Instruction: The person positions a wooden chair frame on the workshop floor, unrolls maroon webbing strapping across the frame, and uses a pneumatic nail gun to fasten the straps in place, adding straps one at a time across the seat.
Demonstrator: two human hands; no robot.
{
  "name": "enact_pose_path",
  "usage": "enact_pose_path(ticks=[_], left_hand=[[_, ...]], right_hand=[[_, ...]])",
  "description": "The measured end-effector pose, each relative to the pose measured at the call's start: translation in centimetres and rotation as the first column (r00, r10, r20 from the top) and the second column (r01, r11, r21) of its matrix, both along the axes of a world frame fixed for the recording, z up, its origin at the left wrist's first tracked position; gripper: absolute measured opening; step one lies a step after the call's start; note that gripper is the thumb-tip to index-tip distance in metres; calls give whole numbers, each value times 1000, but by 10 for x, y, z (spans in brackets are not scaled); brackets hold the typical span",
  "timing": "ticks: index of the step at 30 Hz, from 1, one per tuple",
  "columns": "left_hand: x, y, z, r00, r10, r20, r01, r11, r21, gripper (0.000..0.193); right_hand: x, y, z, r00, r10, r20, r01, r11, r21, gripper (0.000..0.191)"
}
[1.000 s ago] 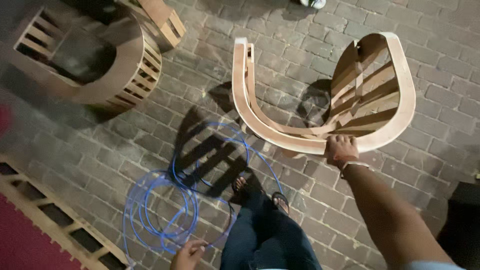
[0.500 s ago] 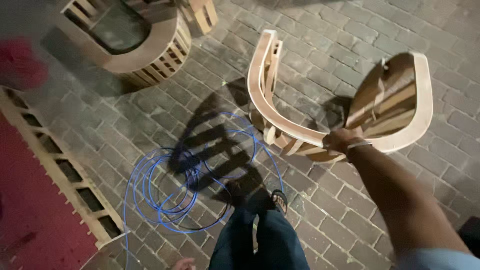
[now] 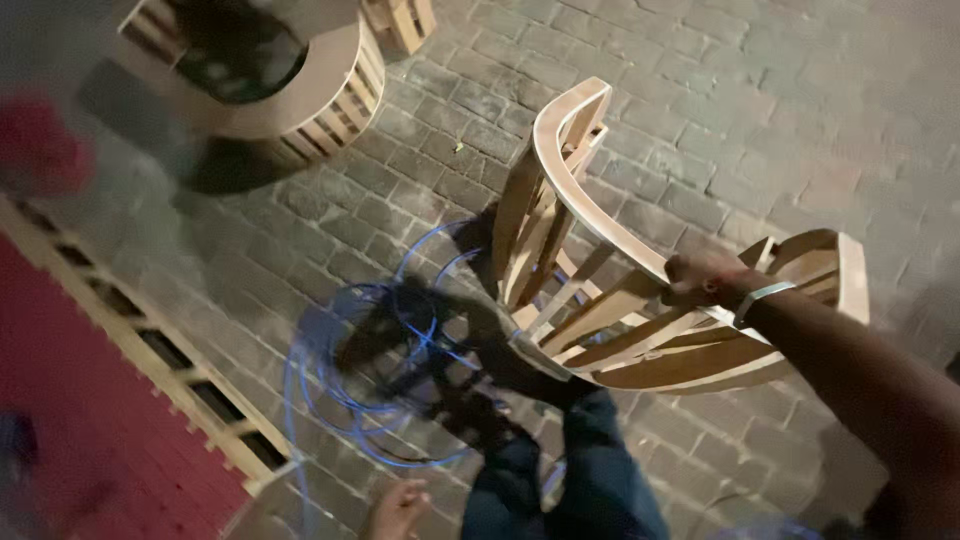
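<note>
Gripping the curved top rail of a slatted wooden chair frame (image 3: pixel 640 300), my right hand (image 3: pixel 700 280) is clamped around it, the frame tilted above the brick floor (image 3: pixel 700 120). My left hand (image 3: pixel 398 508) hangs low beside my leg, its grip too blurred to tell, near a coiled blue cable (image 3: pixel 370 390) on the bricks.

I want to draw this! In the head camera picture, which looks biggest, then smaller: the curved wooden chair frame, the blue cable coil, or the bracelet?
1. Curved wooden chair frame, though it is nearer the camera.
2. Blue cable coil, looks nearly as big.
3. Bracelet, clearly smallest.
</note>
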State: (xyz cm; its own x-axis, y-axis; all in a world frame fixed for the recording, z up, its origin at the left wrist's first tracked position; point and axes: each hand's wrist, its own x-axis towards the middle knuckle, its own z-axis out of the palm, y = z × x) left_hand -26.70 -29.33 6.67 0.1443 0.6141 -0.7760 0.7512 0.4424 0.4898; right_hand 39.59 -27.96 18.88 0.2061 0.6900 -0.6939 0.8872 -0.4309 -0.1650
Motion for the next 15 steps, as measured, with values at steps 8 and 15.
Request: enact_pose_path(ticks=[8,15], left_hand=[[-73,-13,-16,992,-127,20,127,992,2,36],[-135,-84,-28,960,-232,-157,239,971,25,40]], right_hand=[[-161,-87,-63,999,-32,-33,32,999,22,37],[-243,-191,-93,996,-64,60,58,994,92,28]])
